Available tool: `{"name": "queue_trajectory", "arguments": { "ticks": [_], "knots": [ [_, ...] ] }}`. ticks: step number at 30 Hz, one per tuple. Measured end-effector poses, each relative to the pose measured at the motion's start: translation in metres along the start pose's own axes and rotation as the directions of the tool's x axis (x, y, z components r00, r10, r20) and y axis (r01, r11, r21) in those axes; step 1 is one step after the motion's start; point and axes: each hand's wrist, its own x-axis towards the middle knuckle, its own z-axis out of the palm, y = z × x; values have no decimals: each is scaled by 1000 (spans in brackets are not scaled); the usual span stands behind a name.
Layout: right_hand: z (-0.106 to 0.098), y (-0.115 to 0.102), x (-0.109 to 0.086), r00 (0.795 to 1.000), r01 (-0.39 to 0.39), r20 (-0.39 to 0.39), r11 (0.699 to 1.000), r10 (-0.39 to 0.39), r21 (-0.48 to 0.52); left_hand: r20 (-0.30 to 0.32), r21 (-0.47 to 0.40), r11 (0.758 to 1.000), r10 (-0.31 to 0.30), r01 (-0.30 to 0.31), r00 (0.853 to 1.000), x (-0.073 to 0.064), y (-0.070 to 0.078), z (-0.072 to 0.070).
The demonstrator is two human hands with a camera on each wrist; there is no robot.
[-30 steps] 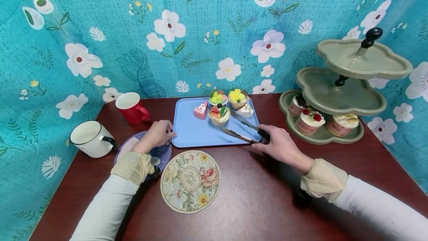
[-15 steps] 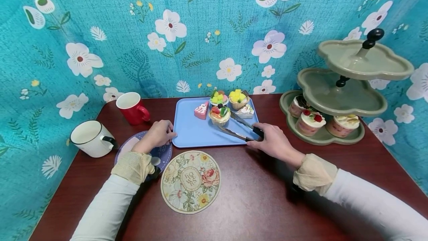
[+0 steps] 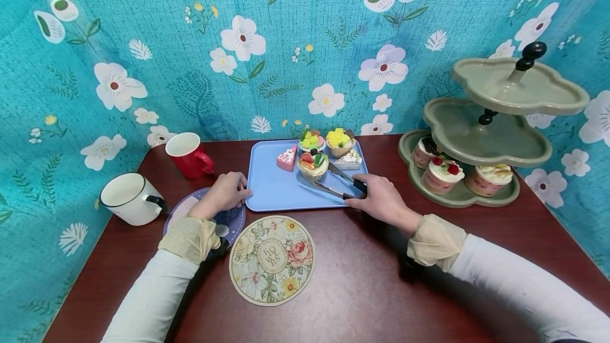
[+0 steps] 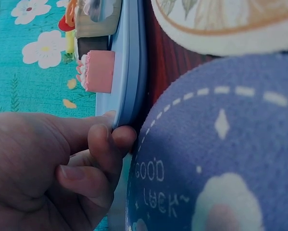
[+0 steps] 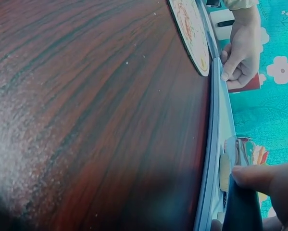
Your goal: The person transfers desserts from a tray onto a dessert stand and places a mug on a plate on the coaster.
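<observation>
In the head view, my right hand (image 3: 381, 200) holds metal tongs (image 3: 326, 189) by their black handles. The tong arms are spread, and their tips reach either side of a fruit-topped cream tart (image 3: 312, 167); whether they touch it cannot be told. The tart stands on a blue tray (image 3: 269, 192). My left hand (image 3: 225, 193) pinches the tray's left rim, thumb on top and fingers below, as the left wrist view shows. Also on the tray are a pink cake wedge (image 3: 287, 159), a white cake slice (image 3: 349, 160), a yellow-topped tart (image 3: 340, 143) and a green-topped tart (image 3: 312, 142).
Left of the tray stand a red mug (image 3: 186, 158) and a white mug (image 3: 128, 200). A purple round mat (image 3: 235, 222) lies under my left arm, a floral round mat (image 3: 271, 259) in front. To the right, a green tiered stand (image 3: 486, 131) holds dessert cups (image 3: 442, 174).
My right hand has shifted left with the tongs, and their tips have slid farther left around the tart. My left hand stays on the tray rim.
</observation>
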Motion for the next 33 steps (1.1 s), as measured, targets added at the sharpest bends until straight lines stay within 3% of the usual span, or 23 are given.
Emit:
{"name": "queue_trajectory", "arguments": {
  "ticks": [33],
  "knots": [
    [9,2,0,998,51,-46,998,-52,-34,-5,5,1000,5,-5,1000,-2,2,0]
  ]
}}
